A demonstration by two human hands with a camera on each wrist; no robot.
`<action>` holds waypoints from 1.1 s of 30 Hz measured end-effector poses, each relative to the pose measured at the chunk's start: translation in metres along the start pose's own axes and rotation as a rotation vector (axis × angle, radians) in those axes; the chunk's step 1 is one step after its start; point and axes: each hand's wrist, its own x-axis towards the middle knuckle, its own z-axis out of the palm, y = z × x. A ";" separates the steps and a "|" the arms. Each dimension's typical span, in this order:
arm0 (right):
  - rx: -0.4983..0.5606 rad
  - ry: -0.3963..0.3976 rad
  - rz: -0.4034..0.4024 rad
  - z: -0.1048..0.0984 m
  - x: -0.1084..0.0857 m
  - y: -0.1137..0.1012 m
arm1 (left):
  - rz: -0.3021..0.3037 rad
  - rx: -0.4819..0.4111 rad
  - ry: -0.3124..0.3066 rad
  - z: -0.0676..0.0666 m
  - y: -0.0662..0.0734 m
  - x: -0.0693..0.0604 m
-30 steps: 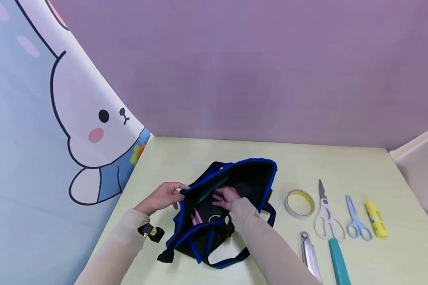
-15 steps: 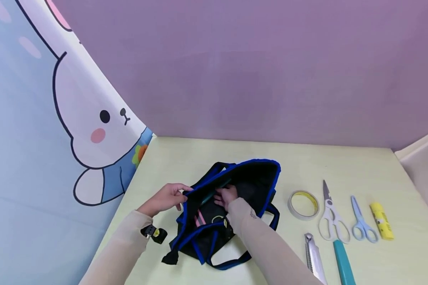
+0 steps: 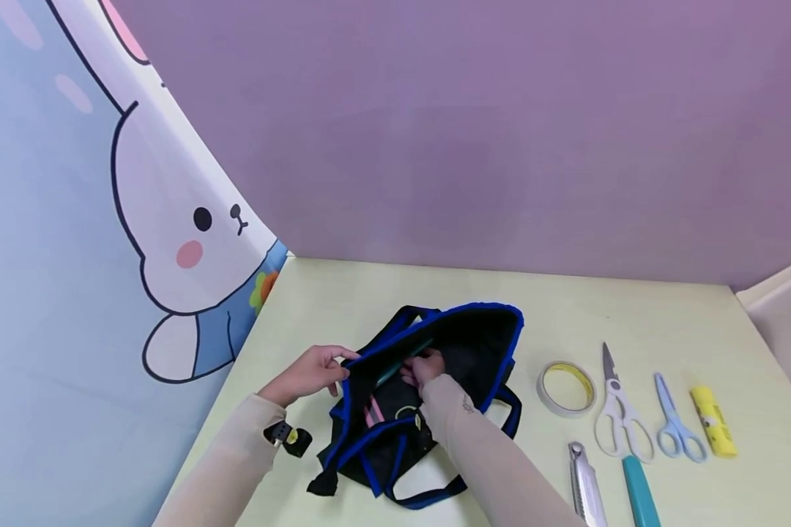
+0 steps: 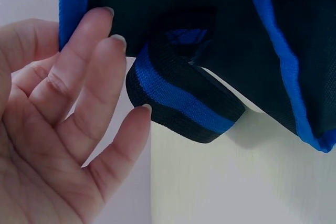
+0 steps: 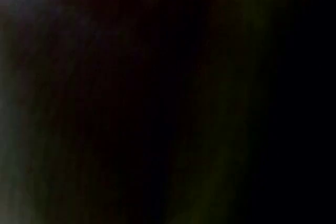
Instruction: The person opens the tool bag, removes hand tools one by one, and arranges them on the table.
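A black bag with blue trim (image 3: pixel 477 309) lies with its mouth wide on the table. My left hand (image 3: pixel 313 375) pinches the left edge of its mouth; in the left wrist view the thumb is on one side of the blue-trimmed edge (image 4: pixel 75 3) and fingers are on the other. Deep inside the bag, my right hand (image 3: pixel 427 368) has its fingers bunched at a dark teal, thin flat item (image 3: pixel 389 375), which it appears to grip. Below that is a pink-striped item (image 3: pixel 373 413). The right wrist view is almost black.
Right of the bag lie a tape roll (image 3: pixel 588 395), white-handled scissors (image 3: pixel 622 417), small blue scissors (image 3: pixel 675 428) and a yellow glue stick (image 3: pixel 713 423). Nearer the front are a box cutter (image 3: pixel 585 483) and a teal handle (image 3: pixel 641 492). A bag strap (image 3: pixel 428 499) loops at the front.
The right hand's fingers have drawn together at the teal item, which now shows as a narrower strip. The left hand keeps its hold on the bag edge. The head view has shifted slightly.
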 end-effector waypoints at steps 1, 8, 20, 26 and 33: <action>-0.003 -0.002 0.008 0.000 0.000 -0.001 | 0.000 0.005 -0.001 -0.001 0.000 0.000; -0.066 -0.032 0.056 -0.002 -0.007 -0.011 | -0.001 0.038 0.013 -0.008 0.002 0.002; -0.174 -0.217 0.074 -0.018 -0.010 -0.026 | -0.016 0.045 0.006 -0.015 0.004 0.004; -0.262 -0.306 0.039 -0.032 -0.023 -0.041 | -0.018 0.060 0.001 -0.020 0.003 0.003; -0.297 -0.325 0.037 -0.045 -0.035 -0.051 | -0.033 0.074 -0.009 -0.025 0.004 0.003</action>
